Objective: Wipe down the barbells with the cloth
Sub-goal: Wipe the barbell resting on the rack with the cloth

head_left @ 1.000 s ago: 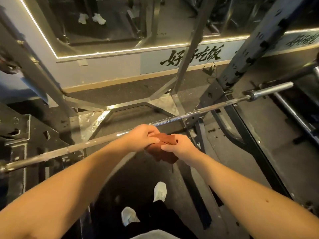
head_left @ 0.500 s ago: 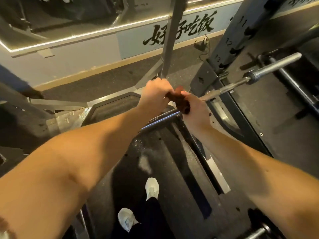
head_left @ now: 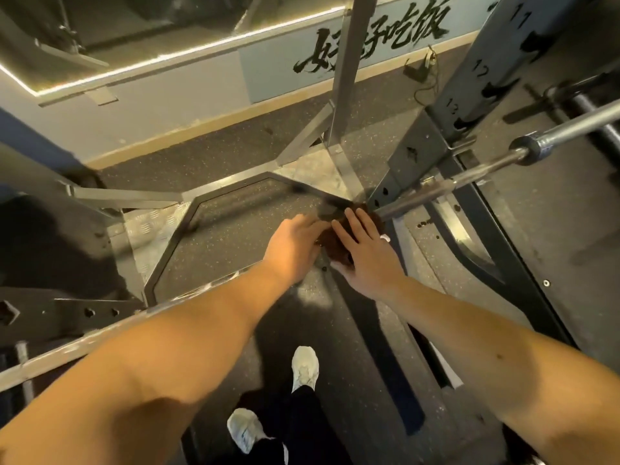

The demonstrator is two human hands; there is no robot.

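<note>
Outstretched, right hand [head_left: 364, 253] presses cloth [head_left: 337, 251]; left hand [head_left: 293, 245] grips it.

1. the crumpled rust-brown cloth [head_left: 337, 250] has slid right along the long steel barbell [head_left: 469, 177], nearer the dark rack upright [head_left: 436, 139].
2. the right hand [head_left: 364, 253], curled before, now lies straight-fingered over it.
3. the left hand [head_left: 295, 243] followed alongside.

Rack upright [head_left: 463, 88] close behind barbell shaft [head_left: 451, 183]

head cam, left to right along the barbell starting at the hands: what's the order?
left hand → right hand flat on the cloth → bare barbell shaft → collar → sleeve
</note>
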